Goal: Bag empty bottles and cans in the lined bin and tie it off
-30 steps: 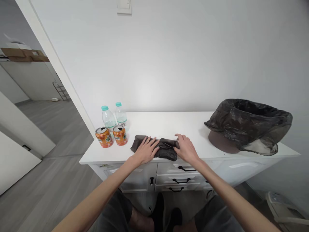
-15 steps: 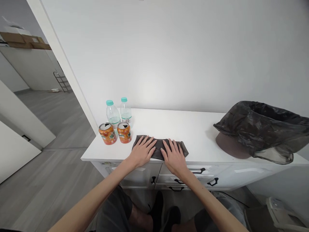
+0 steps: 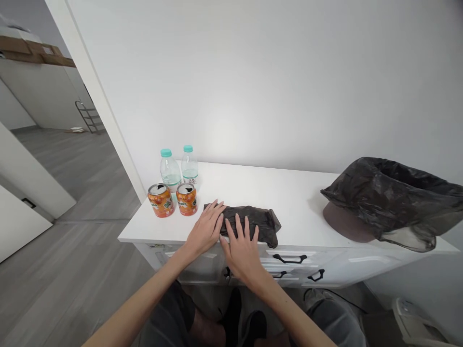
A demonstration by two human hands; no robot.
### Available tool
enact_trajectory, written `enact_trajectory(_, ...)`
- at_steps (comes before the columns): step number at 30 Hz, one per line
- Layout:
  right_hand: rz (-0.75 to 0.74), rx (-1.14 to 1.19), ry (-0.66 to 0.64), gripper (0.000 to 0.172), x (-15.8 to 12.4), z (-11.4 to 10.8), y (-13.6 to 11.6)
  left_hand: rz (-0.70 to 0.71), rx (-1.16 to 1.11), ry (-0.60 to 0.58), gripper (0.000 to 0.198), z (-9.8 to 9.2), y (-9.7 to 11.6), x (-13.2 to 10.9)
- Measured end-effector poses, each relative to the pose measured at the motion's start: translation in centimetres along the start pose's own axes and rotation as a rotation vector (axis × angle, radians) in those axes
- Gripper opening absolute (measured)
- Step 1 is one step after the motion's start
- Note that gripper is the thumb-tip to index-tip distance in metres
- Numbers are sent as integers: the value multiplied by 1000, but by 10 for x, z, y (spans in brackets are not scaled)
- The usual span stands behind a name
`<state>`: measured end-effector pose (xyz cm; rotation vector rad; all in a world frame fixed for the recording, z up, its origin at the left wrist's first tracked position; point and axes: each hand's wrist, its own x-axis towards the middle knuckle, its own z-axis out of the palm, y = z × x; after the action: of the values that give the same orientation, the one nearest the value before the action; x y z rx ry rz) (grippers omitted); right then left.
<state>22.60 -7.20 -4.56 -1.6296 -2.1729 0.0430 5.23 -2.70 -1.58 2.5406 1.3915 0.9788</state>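
Left hand (image 3: 205, 226) and right hand (image 3: 241, 253), grips spread, rest on oblong black plastic bag (image 3: 265, 222), folded, seemingly unsmoothed toward three o'clock.

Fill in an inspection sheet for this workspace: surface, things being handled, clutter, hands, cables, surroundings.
Surface: white cabinet top, set against a wall.
Things being handled: black plastic bag, flattened and wrinkled, near the front edge.
Clutter: two opened orange cans and two teal-capped clear bottles stand at left; brown container with a black liner at right.
Hands: left hand rests on the bag's left end; right hand spreads its fingers over the middle. Both open.
Cables: thin dark line on the floor at right, possibly a cord.
Surroundings: doorway at left, cardboard boxes beyond.
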Motion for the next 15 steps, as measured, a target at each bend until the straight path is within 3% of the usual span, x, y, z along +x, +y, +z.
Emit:
enact_trajectory(2, 37, 28, -4, 66, 3, 0, -4, -31, -35, 48, 47, -3, 1, 0)
enact_trajectory(4, 73, 46, -25, 66, 16, -7, 14, -52, -66, 81, 45, -3, 1, 0)
enact_trajectory(10, 122, 22, -132, 65, 76, -40, 144, -101, -58, 55, 43, 1, 0, 1)
enact_trajectory(12, 135, 5, -128, 66, 83, -39, 172, -110, -49, 54, 43, 3, 0, 1)
enact_trajectory(15, 193, -6, -28, 71, 76, -24, 170, -99, -36, 61, 43, 5, -3, 3)
